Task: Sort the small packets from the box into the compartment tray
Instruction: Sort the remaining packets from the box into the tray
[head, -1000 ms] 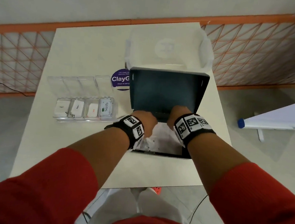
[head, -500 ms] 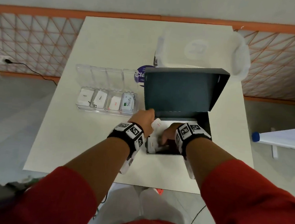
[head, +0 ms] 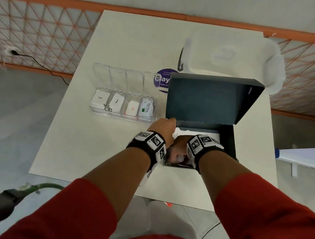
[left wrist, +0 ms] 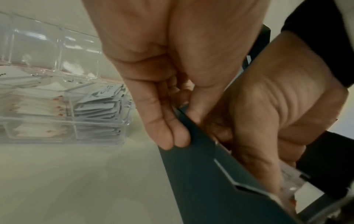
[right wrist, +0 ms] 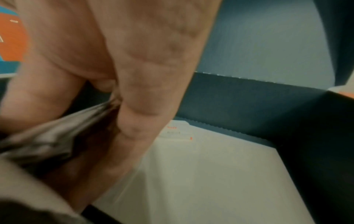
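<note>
The box (head: 224, 141) wall is pinched by the left hand (head: 163, 128), steadying it; packets (right wrist: 47, 136), apparently, are gripped inside by the right hand (head: 178, 149).

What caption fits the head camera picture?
Both hands, left hand and right hand, reach into the dark box beside the clear compartment tray of sorted packets.

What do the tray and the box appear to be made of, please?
Tray: clear hard plastic, glossy; the packets show through its walls. Box: dark matte cardboard, probably; thin walls with a cut, folded edge in the left wrist view.
</note>
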Motion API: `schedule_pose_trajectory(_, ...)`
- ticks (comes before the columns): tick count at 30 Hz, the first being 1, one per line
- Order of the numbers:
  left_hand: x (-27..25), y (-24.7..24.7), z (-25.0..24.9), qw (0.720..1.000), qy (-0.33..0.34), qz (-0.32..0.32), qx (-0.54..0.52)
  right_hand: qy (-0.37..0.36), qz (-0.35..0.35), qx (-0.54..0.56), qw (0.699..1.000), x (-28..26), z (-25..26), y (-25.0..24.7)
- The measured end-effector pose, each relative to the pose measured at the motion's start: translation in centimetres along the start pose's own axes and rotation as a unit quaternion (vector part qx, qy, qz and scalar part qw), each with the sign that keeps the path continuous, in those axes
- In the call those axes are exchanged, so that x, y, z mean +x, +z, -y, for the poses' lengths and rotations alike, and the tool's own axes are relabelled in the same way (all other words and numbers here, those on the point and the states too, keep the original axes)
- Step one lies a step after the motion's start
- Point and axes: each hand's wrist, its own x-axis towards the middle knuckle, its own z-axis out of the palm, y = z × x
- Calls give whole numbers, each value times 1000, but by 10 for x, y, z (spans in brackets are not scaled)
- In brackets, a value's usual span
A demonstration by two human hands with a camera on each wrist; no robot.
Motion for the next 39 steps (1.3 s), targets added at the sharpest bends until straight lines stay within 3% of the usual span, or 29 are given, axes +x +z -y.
schedule_pose_trajectory(4,-1,-1,0,1000,9,3,-1,-25,-27,-31,999,7,-8,7)
schedule_pose_trajectory(9,-1,1,4,1000,17,-6,-10,14,-65,167,984,0,-48,-31)
schedule_pose_trajectory(12,-1,3,5,1000,24,-6,-14,17,-131,188,973,0,-64,-27)
schedule_pose_trajectory(17,1,4,8,1000,24,-2,-15,-23,-116,321,940,5,-56,-15)
schedule_pose_trajectory(19,2,4,8,1000,25,-3,-17,-33,-145,276,949,4,-55,-17)
schedule_pose_trajectory(21,3,5,8,1000,23,-3,-18,-37,-163,151,974,4,-53,-16)
schedule_pose_trajectory(27,4,4,8,999,13,4,-34,-78,-108,-40,990,2,-21,-3)
schedule_pose_trajectory(32,3,4,7,999,4,5,-32,-88,-42,-16,995,-3,-12,6)
schedule_pose_trajectory(36,2,5,10,999,6,-3,-45,-61,-117,59,990,-1,-32,-14)
schedule_pose_trajectory(39,2,4,11,999,7,9,-45,-8,-94,56,994,-4,-53,-17)
